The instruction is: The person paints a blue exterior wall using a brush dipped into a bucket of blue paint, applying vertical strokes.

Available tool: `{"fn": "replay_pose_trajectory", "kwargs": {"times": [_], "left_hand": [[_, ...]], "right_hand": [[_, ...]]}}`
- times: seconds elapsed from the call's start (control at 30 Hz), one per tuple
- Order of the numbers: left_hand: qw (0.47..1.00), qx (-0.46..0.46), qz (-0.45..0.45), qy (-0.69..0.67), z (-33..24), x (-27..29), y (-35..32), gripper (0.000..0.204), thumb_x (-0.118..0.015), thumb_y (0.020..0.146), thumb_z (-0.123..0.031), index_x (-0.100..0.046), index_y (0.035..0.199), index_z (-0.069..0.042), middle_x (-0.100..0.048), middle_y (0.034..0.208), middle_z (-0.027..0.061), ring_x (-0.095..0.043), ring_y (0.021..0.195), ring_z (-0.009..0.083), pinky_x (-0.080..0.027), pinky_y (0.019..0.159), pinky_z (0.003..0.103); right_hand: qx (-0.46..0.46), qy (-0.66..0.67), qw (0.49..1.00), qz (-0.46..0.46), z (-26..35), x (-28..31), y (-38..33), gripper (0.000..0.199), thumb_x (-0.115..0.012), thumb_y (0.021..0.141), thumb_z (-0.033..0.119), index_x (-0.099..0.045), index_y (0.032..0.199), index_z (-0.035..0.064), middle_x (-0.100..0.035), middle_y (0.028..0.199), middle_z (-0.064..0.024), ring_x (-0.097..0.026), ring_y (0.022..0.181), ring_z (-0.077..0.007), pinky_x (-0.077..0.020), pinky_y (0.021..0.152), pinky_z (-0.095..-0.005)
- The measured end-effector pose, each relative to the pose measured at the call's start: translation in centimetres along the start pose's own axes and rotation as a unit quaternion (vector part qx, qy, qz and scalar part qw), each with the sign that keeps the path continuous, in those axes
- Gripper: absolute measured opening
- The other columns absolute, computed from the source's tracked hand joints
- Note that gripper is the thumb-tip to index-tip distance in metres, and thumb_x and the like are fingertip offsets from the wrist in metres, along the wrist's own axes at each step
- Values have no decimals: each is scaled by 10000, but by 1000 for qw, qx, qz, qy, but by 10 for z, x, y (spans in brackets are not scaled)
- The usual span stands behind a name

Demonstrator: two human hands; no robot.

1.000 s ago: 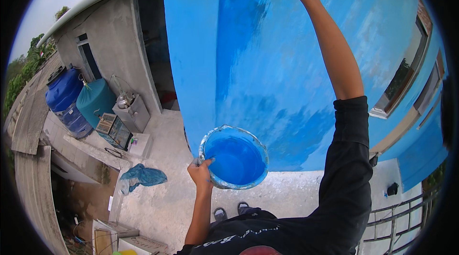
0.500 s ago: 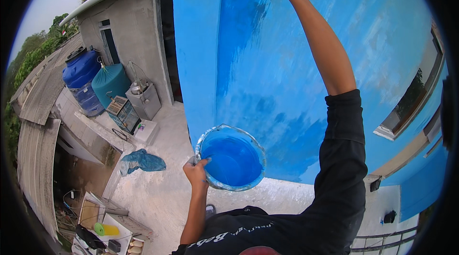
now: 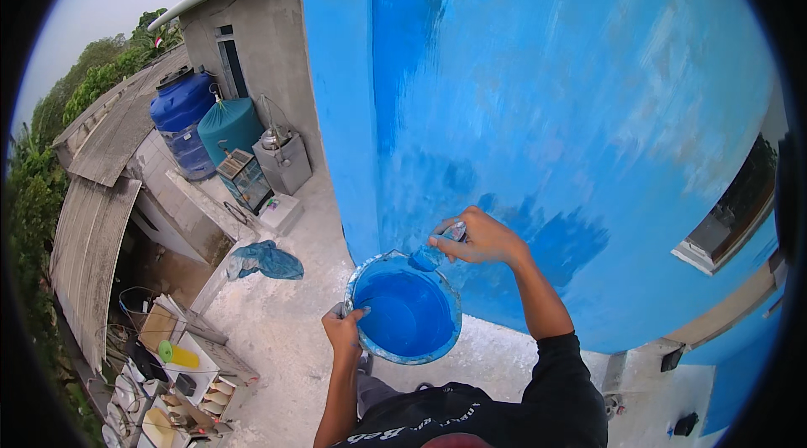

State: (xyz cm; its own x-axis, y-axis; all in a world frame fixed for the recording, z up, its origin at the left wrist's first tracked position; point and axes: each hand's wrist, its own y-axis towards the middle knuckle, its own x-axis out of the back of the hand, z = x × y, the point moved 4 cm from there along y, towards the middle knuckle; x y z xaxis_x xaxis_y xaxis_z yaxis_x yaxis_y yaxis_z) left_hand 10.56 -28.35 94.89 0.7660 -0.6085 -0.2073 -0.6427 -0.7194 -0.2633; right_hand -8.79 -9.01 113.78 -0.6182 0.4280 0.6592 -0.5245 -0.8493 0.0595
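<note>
Blue wall [image 3: 546,112], concrete rooftop floor [image 3: 286,322]

**Wall close ahead, open floor to the left**

The blue wall [image 3: 546,112] blocks everything far and right, just beyond the right hand [image 3: 479,238] over the paint bucket [image 3: 405,309]. Left, bare concrete floor [image 3: 277,322] lies open up to a crumpled blue cloth [image 3: 267,260].

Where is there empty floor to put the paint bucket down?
Bare concrete floor lies left of the bucket, between the blue cloth and the left hand. Another bare strip runs along the blue wall. By the water tanks and crates it is crowded.
</note>
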Motion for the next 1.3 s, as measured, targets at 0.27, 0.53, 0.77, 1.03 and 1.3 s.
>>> {"fn": "replay_pose_trajectory", "kwargs": {"times": [0.27,0.53,0.77,1.03,1.3], "left_hand": [[999,20,17,29,44,-6,-74,60,-654,660,64,-620,696,31,-620,639,61,-517,503,108,-431,497,258],[982,-25,134,133,51,-19,-84,154,-704,653,11,-566,594,-21,-542,560,-14,-436,496,60,-344,468,240],[974,-38,166,147,17,-18,-86,110,-692,661,5,-585,636,-5,-568,587,-2,-452,510,64,-363,478,241],[979,-44,159,121,-2,18,-76,106,-678,660,17,-580,627,-5,-549,569,-5,-436,497,61,-349,475,236],[975,-25,190,111,-17,21,-75,99,-687,672,15,-592,644,4,-560,596,0,-454,516,65,-359,476,241]], "right_hand": [[-116,-77,990,2,-133,-167,-89,516,-551,913,398,-648,682,-53,-588,566,-221,-574,487,-336,-464,545,-458],[-250,176,951,-45,-118,-217,-157,422,-575,926,314,-659,701,-33,-643,595,-143,-624,485,-220,-488,508,-353],[-281,133,942,-128,-117,-232,-155,377,-599,922,309,-664,761,-25,-653,620,-97,-621,493,-168,-502,489,-298],[-256,235,928,-136,-73,-256,-137,341,-586,934,294,-684,914,-32,-669,674,-105,-643,527,-169,-503,487,-288],[-275,257,909,-178,-51,-272,-127,329,-602,927,263,-682,1011,-45,-691,724,-107,-655,562,-165,-513,509,-273]]}}
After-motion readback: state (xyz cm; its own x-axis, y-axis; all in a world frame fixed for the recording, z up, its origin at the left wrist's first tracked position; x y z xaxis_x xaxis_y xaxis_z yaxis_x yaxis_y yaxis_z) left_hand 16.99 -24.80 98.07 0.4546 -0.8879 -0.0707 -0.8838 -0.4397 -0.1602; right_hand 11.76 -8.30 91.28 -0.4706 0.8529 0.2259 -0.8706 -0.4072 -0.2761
